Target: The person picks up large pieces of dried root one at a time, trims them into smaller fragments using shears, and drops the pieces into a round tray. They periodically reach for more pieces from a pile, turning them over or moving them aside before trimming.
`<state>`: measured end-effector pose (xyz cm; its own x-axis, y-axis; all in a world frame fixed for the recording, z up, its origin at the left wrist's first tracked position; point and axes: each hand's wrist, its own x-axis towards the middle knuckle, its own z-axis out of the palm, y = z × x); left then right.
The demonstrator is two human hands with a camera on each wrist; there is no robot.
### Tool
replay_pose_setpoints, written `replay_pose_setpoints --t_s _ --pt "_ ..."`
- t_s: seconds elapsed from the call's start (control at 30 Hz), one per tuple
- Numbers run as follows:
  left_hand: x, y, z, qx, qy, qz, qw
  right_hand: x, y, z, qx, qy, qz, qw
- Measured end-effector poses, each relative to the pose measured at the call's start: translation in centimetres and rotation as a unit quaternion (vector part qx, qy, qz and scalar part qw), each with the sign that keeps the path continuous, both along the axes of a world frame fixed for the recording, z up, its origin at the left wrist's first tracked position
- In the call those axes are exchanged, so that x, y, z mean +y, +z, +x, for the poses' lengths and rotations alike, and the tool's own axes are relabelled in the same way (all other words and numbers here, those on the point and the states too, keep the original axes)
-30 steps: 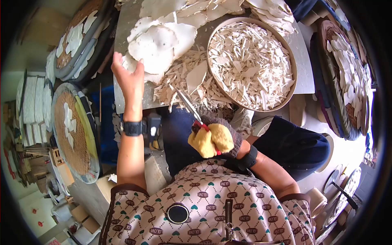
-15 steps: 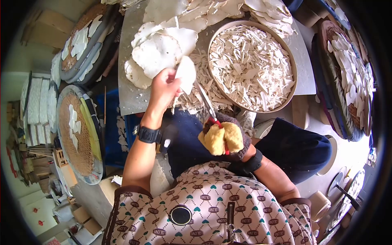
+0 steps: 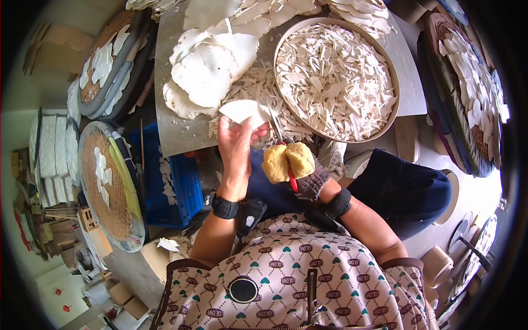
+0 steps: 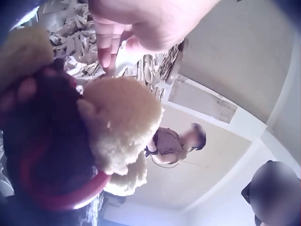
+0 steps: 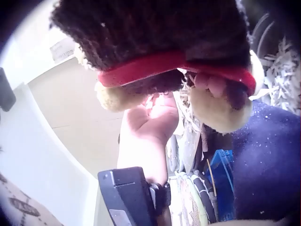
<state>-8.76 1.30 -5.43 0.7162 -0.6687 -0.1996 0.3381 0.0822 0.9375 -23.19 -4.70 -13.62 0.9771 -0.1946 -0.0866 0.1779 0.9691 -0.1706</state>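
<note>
In the head view my left hand (image 3: pixel 236 148) pinches a thin, flat white piece (image 3: pixel 245 111), thumb on its near face and fingers behind. My right hand (image 3: pixel 312 184), in a dark knit glove, grips scissors (image 3: pixel 276 126) with red handles and thick yellow foam padding (image 3: pixel 289 162). The blades point away from me, right at the piece's right edge. The right wrist view shows the red handle (image 5: pixel 141 70) beneath the glove, with bare fingertips (image 5: pixel 209 84) through the loop. A stack of ragged white sheets (image 3: pixel 206 71) lies beyond my left hand.
A round tray (image 3: pixel 397 82) full of white chips stands on the metal table (image 3: pixel 176 135), with loose chips (image 3: pixel 247 88) beside it. More sheets (image 3: pixel 360 14) lie at the back. A blue crate (image 3: pixel 187 190) and woven trays (image 3: pixel 110 187) stand left. Another person (image 4: pixel 171 143) appears in the left wrist view.
My left hand was spread beside the sheet stack, then held the white piece upright, and now has it tilted flatter by the blades. The right hand with the scissors has moved slightly forward.
</note>
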Motion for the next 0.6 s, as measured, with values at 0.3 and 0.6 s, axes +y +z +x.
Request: replay_pose_setpoints --t_s 0.3,0.6 --pt "-0.5 -0.5 1.0 -0.053 0.04 0.02 0.998 -0.1 1.7 -0.2 0.171 0.012 -0.514 0.841" --pt "0.4 0.5 2.3 -0.015 -0.062 0.078 0.995 -0.3 1.6 0.2 0.162 -0.006 -0.441 0.883"
